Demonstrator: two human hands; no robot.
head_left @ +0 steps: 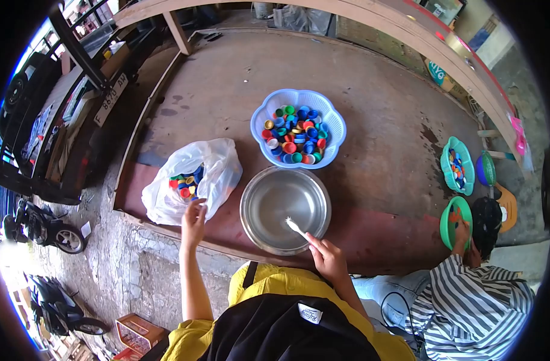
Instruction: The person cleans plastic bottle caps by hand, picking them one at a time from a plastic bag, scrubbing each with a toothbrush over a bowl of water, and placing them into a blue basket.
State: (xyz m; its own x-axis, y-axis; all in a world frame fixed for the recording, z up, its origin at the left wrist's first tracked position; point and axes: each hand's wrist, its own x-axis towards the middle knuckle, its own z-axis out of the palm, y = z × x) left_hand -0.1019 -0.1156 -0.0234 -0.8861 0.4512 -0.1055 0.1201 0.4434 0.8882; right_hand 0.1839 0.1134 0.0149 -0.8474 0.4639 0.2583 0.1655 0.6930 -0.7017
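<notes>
Over the table (383, 120), the brush (297, 227) slants, bristles (288, 221) forward-left.

We have a broad brown tabletop (214, 90) marked with dark stains (170, 112), a reddish strip (401, 234) along its near side. On it we see a translucent white plastic bag (220, 156), a round silver metal bowl (269, 204), a scalloped light-blue plastic basket (305, 101) just beyond and, well to the right, a turquoise plastic basket (453, 143).

The plastic bag (222, 160) partly hides its caps (184, 192), and whether the left fingers (194, 207) grip one is unclear.
</notes>
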